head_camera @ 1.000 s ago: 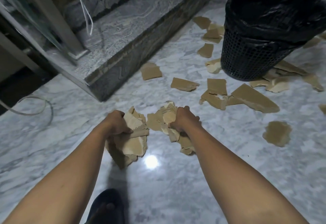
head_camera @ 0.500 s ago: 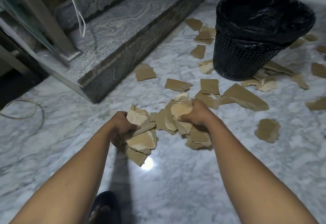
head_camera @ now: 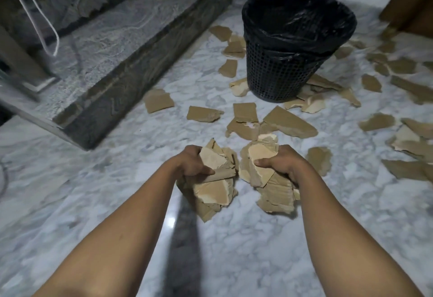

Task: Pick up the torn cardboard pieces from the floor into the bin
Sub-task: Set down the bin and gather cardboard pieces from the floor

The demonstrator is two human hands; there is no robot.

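My left hand grips a bundle of torn brown cardboard pieces, held above the marble floor. Beside it, my right hand grips a second bundle of cardboard pieces. Both bundles hang below my fists, lifted off the floor. The black mesh bin with a black plastic liner stands upright ahead and slightly right of my hands. Several loose cardboard pieces lie scattered on the floor between my hands and the bin, around its base and to the right.
A dark stone step runs diagonally at the left, with a glass panel edge and a white cable hanging above it. A brown wooden surface shows at the far right. The floor is white marble.
Both hands have lifted their cardboard bundles off the floor and moved apart slightly; the view has shifted so the bin sits closer to the centre.
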